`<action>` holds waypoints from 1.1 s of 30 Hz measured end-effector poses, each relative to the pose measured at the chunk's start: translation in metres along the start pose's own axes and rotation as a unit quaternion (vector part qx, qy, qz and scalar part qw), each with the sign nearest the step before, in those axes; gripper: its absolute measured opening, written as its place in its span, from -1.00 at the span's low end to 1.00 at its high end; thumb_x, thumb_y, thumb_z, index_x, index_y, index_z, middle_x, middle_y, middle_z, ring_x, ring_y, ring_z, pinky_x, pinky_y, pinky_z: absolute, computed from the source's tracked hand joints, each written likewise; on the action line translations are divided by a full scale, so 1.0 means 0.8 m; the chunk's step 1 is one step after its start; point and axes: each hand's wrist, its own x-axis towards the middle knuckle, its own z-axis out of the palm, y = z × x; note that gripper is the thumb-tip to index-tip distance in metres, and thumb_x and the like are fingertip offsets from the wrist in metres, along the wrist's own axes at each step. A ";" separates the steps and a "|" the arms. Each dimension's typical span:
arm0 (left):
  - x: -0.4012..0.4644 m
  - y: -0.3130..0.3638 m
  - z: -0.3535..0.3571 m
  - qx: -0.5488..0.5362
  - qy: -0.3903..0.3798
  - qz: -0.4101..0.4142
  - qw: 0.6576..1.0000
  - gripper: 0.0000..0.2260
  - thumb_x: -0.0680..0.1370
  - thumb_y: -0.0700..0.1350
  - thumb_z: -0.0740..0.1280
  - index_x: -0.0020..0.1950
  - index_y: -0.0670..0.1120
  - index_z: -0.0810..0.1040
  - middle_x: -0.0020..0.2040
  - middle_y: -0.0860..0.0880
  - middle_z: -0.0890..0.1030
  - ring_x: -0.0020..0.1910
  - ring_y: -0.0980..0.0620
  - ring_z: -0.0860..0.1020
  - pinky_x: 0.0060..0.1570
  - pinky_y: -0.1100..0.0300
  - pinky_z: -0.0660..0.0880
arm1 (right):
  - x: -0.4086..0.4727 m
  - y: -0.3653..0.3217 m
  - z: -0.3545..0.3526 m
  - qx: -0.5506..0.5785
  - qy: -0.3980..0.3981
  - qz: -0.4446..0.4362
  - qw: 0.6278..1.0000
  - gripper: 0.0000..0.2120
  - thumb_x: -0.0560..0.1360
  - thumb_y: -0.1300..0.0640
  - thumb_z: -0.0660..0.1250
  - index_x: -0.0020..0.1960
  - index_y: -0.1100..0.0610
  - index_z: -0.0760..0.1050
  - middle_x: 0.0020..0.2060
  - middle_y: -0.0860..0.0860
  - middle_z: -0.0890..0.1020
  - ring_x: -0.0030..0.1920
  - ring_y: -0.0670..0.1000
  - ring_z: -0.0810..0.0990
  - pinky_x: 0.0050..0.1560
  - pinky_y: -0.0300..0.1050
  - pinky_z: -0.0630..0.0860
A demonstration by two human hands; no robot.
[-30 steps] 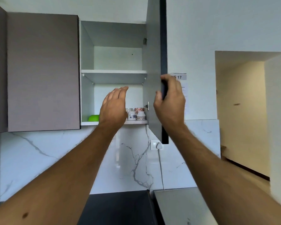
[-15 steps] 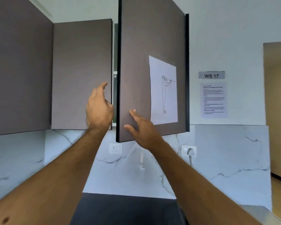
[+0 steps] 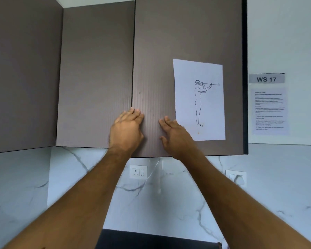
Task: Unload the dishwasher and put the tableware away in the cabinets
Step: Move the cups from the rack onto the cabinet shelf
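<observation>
The grey-brown wall cabinet door [image 3: 187, 33] is swung to, nearly flush with the cabinet fronts beside it. My left hand [image 3: 127, 128] lies flat on the door's lower left edge, fingers straight. My right hand [image 3: 175, 134] presses flat on the same door a little to the right, fingertips at the edge of a taped paper sheet [image 3: 198, 99] with a line drawing of a standing figure. Neither hand holds anything. The shelves and the tableware inside are hidden behind the door.
Two more shut cabinet doors [image 3: 95, 69] stand to the left. A "WS 17" sign [image 3: 266, 79] and a printed notice [image 3: 269, 110] hang on the right wall. Wall sockets [image 3: 138, 172] sit in the marble backsplash. A dark countertop [image 3: 151, 239] lies below.
The open cabinet door has swung shut, hiding the shelves and cups. My right hand let go of its edge and now presses its face; my left hand came out of the cabinet onto it.
</observation>
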 end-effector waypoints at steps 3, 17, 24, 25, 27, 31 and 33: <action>0.012 -0.013 0.033 0.029 -0.041 0.009 0.999 -0.51 0.57 -0.13 0.22 0.51 -0.04 0.33 0.52 -0.01 0.33 0.54 0.04 0.21 0.55 0.09 0.01 | 0.027 0.005 0.012 -0.049 -0.008 0.005 0.999 -0.36 0.58 0.03 0.23 0.59 0.09 0.11 0.59 0.10 0.08 0.56 0.21 0.07 0.51 0.21 0.13; 0.045 -0.043 0.137 0.003 -0.123 0.005 0.992 -0.54 0.61 0.02 0.28 0.48 -0.08 0.31 0.51 -0.07 0.33 0.50 -0.02 0.28 0.48 0.12 0.15 | 0.088 0.038 0.078 -0.063 -0.013 0.068 0.996 -0.37 0.55 0.11 0.21 0.59 0.06 0.13 0.59 0.06 0.10 0.57 0.19 0.04 0.53 0.18 0.10; 0.034 -0.051 0.161 -0.045 -0.106 0.006 0.993 -0.55 0.65 -0.08 0.20 0.54 -0.07 0.25 0.57 -0.06 0.23 0.56 0.00 0.14 0.53 0.13 -0.01 | 0.089 0.036 0.106 -0.053 0.021 0.099 0.993 -0.31 0.50 0.16 0.25 0.59 0.05 0.11 0.58 0.05 0.13 0.58 0.16 -0.01 0.55 0.18 -0.03; 0.034 -0.051 0.161 -0.046 -0.106 0.007 0.993 -0.56 0.65 -0.08 0.21 0.53 -0.06 0.27 0.56 -0.06 0.24 0.56 -0.01 0.16 0.53 0.12 0.01 | 0.092 0.035 0.107 -0.050 0.023 0.106 0.993 -0.31 0.48 0.16 0.27 0.57 0.04 0.14 0.58 0.06 0.14 0.58 0.16 0.00 0.55 0.18 -0.02; 0.037 -0.052 0.152 -0.032 -0.114 0.008 0.993 -0.59 0.63 -0.04 0.24 0.48 -0.04 0.35 0.52 -0.07 0.33 0.50 -0.05 0.28 0.48 0.07 0.20 | 0.098 0.031 0.106 -0.054 0.019 0.117 0.992 -0.32 0.47 0.14 0.30 0.55 0.03 0.19 0.57 0.06 0.17 0.57 0.16 0.02 0.54 0.19 0.04; 0.052 -0.052 0.115 -0.012 -0.205 -0.007 0.979 -0.68 0.60 0.03 0.31 0.32 -0.04 0.50 0.25 -0.10 0.54 0.21 -0.11 0.50 0.21 0.01 0.46 | 0.098 0.025 0.095 -0.041 -0.010 0.134 0.990 -0.31 0.45 0.12 0.33 0.54 0.03 0.20 0.57 0.06 0.16 0.57 0.16 0.04 0.49 0.23 0.17; 0.054 -0.059 0.095 -0.004 -0.230 0.001 0.973 -0.71 0.59 0.10 0.30 0.23 -0.03 0.57 0.14 -0.09 0.59 0.12 -0.10 0.53 0.15 -0.01 0.50 | 0.095 0.022 0.085 -0.028 -0.041 0.136 0.989 -0.30 0.45 0.15 0.32 0.55 0.04 0.17 0.58 0.05 0.12 0.56 0.16 0.04 0.47 0.29 0.18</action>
